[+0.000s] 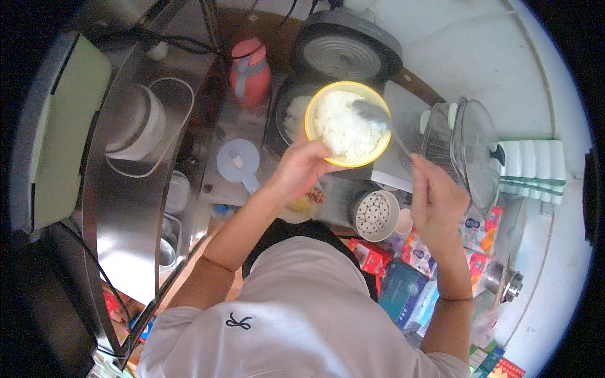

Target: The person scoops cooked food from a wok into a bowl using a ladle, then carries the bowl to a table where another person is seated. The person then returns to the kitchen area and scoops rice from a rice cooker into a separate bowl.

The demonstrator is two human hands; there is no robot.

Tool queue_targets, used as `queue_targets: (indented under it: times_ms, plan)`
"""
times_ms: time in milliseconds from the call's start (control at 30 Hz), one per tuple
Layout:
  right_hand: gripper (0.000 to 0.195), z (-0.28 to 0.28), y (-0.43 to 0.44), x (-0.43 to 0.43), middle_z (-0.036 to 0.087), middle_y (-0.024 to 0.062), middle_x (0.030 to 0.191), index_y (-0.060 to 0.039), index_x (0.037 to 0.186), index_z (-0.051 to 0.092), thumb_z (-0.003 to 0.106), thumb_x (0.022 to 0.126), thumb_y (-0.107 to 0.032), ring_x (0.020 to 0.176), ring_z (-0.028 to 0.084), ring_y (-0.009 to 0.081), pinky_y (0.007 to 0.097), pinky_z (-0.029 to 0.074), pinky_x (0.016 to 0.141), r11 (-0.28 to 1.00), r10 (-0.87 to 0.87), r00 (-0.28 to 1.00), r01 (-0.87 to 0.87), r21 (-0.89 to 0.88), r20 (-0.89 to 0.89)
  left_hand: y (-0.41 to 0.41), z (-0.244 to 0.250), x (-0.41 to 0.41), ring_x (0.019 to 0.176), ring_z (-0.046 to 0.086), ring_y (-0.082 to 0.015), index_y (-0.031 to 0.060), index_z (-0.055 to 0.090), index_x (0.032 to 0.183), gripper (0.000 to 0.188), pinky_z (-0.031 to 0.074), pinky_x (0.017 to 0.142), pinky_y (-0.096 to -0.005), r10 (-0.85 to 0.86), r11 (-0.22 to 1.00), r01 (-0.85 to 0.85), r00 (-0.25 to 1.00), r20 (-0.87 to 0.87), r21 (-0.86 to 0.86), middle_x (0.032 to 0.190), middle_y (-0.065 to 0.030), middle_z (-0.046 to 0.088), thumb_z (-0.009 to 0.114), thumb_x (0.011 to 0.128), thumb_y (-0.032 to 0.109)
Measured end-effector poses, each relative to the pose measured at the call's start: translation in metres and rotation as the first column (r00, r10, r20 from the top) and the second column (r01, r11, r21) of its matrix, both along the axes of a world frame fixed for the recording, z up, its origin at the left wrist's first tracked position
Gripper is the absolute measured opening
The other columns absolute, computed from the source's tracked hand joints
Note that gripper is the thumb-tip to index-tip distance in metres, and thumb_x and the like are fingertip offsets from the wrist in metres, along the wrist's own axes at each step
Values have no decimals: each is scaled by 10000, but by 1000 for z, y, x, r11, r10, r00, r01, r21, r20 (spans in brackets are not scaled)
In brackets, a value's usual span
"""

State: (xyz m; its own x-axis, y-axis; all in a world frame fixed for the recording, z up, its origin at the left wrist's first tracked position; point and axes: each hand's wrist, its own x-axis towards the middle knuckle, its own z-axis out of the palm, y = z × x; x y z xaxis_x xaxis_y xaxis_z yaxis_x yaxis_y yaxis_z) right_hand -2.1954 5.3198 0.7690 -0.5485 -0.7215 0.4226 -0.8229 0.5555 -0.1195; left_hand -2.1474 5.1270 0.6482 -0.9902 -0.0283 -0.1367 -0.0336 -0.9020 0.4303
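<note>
My left hand [302, 165] grips the near left rim of a yellow-edged bowl [385, 106], its thumb on the rim. White cooked rice [345, 127] fills much of the bowl. In my right hand [437, 198] is the handle of a metal spoon [371, 113], whose blurred head lies over the rice at the bowl's right side. Behind the bowl, partly hidden by it, an open cooker pot [279, 118] holds more rice. The cooker's raised dark lid [345, 52] stands above it.
A pink jug [250, 78] and a pale lid-like item with a handle [237, 160] are at left. Right of the cooker stands a glass lid [479, 151] by a rack. A white strainer bowl [376, 215] is nearer, beside packets [418, 253]. A steel shelf [127, 227] borders the left.
</note>
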Motion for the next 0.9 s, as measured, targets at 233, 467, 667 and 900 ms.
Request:
queue_targets:
  times_ms: [233, 467, 667, 900]
  plan:
    - [164, -14, -5, -2, 632, 128, 744, -42, 997, 626, 586, 838, -36, 544, 588, 231, 316, 453, 502, 1000, -17, 991, 19, -13, 134, 3, -5, -1, 1225, 459, -316, 59, 247, 1396, 680, 431, 992, -483, 50, 997, -46, 997, 61, -62, 1376, -152, 392, 443, 748, -8]
    - [152, -73, -8, -71, 619, 92, 651, -18, 982, 608, 552, 842, -37, 535, 551, 105, 271, 401, 485, 901, 8, 682, 313, -301, 732, -30, -72, 26, 1149, 524, -336, 8, 422, 1289, 552, 449, 958, -504, 226, 965, -180, 939, 258, -190, 1268, -167, 514, 508, 762, 150]
    - [173, -243, -51, -119, 651, 189, 777, -47, 917, 623, 556, 757, -48, 765, 629, 390, 456, 497, 660, 946, -324, 810, 267, 184, 489, -75, -97, 91, 1181, 499, -292, 2, 398, 1306, 550, 444, 959, -480, 408, 907, -346, 859, 309, -239, 1285, -154, 494, 489, 840, 279]
    - [343, -330, -96, -153, 632, 214, 775, -40, 1058, 549, 564, 715, -47, 706, 631, 393, 464, 513, 589, 903, -221, 944, 102, 416, 247, -78, -113, 145, 1270, 407, -261, 14, 319, 1373, 651, 334, 1061, -398, 515, 846, -404, 789, 336, -348, 1362, -131, 421, 433, 904, 451]
